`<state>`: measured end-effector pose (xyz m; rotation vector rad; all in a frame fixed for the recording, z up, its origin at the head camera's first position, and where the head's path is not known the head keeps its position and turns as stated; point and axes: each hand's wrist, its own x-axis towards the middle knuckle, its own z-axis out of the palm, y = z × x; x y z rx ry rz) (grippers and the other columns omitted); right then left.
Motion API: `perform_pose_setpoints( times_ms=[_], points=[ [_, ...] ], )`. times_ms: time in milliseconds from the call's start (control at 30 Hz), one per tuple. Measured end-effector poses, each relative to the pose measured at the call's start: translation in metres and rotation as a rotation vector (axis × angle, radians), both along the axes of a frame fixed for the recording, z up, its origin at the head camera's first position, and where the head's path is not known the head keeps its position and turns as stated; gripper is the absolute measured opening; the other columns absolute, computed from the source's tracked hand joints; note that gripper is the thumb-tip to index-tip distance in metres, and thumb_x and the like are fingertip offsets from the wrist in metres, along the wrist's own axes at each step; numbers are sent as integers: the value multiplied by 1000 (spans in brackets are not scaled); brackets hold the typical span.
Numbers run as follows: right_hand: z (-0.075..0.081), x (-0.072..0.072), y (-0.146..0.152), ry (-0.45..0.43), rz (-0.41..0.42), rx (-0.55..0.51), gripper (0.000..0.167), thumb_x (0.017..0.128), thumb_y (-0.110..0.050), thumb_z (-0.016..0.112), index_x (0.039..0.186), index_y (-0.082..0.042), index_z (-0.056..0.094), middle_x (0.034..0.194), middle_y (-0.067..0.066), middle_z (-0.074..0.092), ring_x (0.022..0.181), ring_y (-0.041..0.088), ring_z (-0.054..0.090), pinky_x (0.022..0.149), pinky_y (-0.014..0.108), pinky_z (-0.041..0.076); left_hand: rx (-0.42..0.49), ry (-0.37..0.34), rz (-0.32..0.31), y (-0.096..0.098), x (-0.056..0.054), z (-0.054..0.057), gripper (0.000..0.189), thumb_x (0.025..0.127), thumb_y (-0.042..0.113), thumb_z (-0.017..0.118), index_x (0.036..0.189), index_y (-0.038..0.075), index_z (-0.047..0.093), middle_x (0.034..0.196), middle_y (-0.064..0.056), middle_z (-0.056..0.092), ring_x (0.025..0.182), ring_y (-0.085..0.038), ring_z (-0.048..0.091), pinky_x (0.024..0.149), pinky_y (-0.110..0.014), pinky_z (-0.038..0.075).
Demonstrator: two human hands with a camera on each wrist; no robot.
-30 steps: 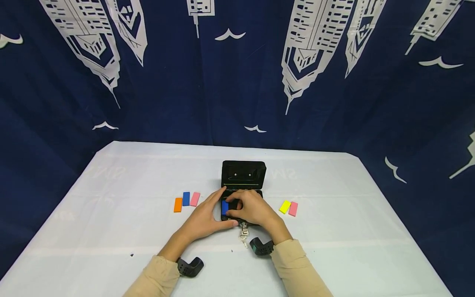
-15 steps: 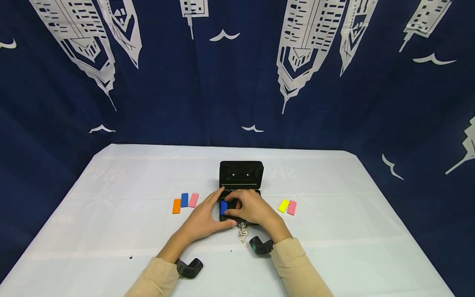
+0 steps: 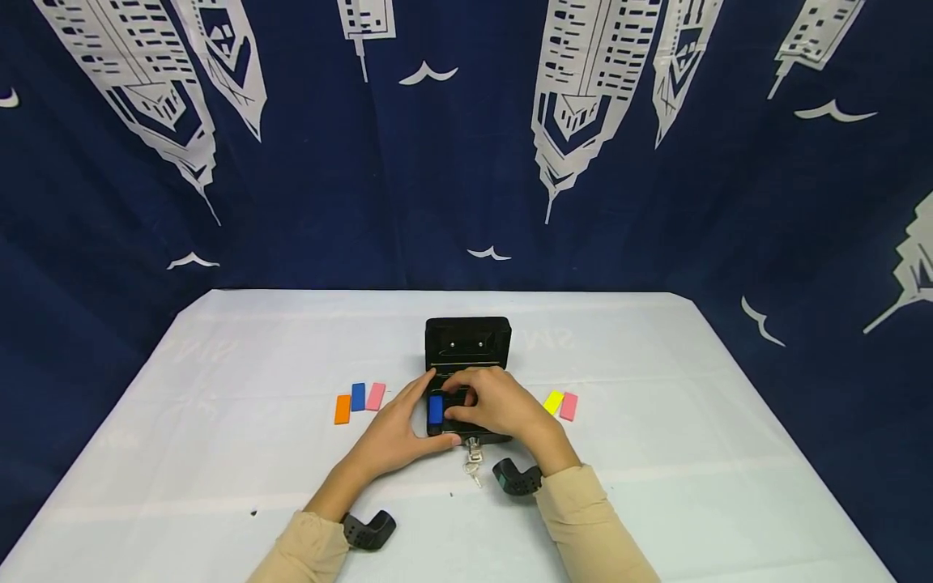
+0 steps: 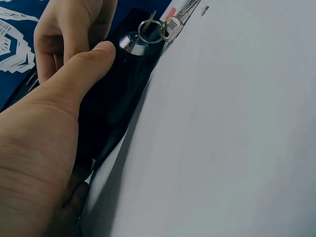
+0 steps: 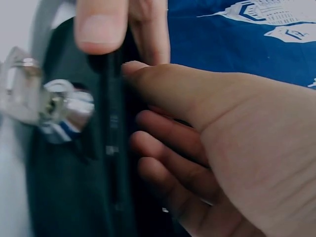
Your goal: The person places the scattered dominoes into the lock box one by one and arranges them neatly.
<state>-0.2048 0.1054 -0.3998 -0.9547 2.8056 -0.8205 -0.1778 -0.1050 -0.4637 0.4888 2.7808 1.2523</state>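
Observation:
A black lockable metal cash box [image 3: 468, 340] stands with its lid up in the head view. Keys on a ring [image 3: 473, 470] hang from its front lock [image 4: 132, 43]. My left hand [image 3: 389, 433] holds the box's left end, thumb along the front wall and index finger near the back corner. Inside, at the left, lies a blue block [image 3: 435, 409]. Just right of it, my right hand [image 3: 503, 405] reaches into the box with bent fingers; thumb and index tips are apart, close to the block. The right hand hides the rest of the interior.
Left of the box lie an orange block [image 3: 342, 409], a flat blue block [image 3: 358, 397] and a pink block [image 3: 375, 396]. To the right are a yellow block [image 3: 553, 402] and another pink block [image 3: 568, 406]. A patterned navy cloth [image 3: 452, 178] hangs behind the white table [image 3: 219, 364].
The right thumb and index finger have drawn slightly right, away from the blue block in the box, which stays put. My left hand keeps its place; the whole view has shifted slightly.

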Motion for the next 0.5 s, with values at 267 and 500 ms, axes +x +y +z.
perform_pose_setpoints(
  times_ms=[267,500],
  points=[
    [13,3,10,-58,8,27,38,90,-21,82,125,-9,73,117,3,74,86,10,64,76,27,55,2,-8,7,0,0,0,113,75,69,82,165,30,25,168,-4,32,151,-30,38,119,-59,37],
    [23,6,21,-191,-10,75,47,90,-23,82,132,-7,68,118,7,73,90,10,63,78,28,55,-5,-13,10,0,1,1,112,75,67,82,165,30,26,168,-4,31,151,-32,38,118,-60,37]
  ],
)
